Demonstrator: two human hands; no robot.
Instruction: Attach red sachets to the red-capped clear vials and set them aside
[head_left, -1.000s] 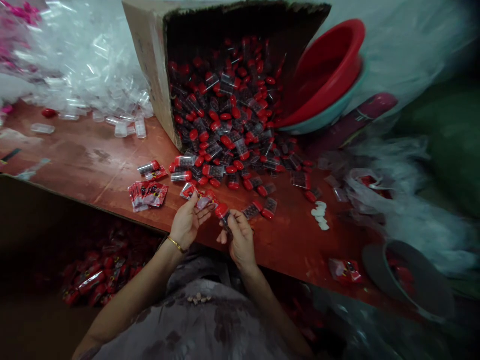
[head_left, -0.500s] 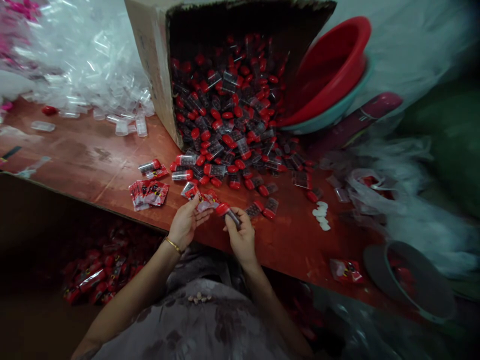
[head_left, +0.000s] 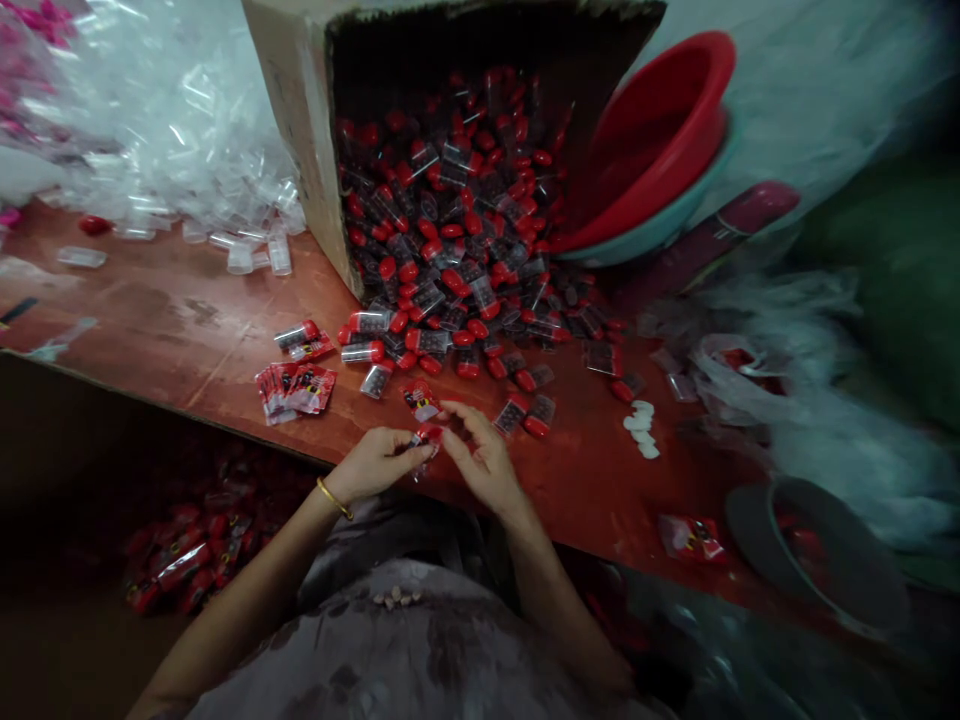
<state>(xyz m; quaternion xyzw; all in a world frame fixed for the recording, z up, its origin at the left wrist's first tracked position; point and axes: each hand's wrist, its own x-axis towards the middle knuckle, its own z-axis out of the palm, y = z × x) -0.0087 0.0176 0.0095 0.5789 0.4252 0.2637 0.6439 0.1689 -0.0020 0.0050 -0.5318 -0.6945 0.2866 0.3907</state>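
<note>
My left hand [head_left: 379, 462], with a gold bracelet on its wrist, pinches a small clear-and-red plastic sachet [head_left: 420, 468] above the table's front edge. My right hand [head_left: 484, 462] meets it from the right, thumb and fingers closed around the red end of a capped tube [head_left: 429, 432]. Fingers hide most of both items, so how far the tube is inside the sachet is unclear. Just beyond the fingertips lies a red printed sachet [head_left: 420, 398]. Clear tubes with red caps [head_left: 431, 340] and dark contents lie in a heap behind the hands.
A cardboard box [head_left: 300, 130] on its side spills the tubes onto the red table [head_left: 202, 350]. More sachets [head_left: 300, 388] lie left. Empty clear tubes [head_left: 240, 258] are piled back left. Red basin [head_left: 675, 150], purple bottle [head_left: 757, 205] and grey bowl [head_left: 847, 560] stand right.
My hands have come together, bringing the tube from the right hand to the sachet at the left. The other sachet, formerly by my left fingers, now lies on the table.
</note>
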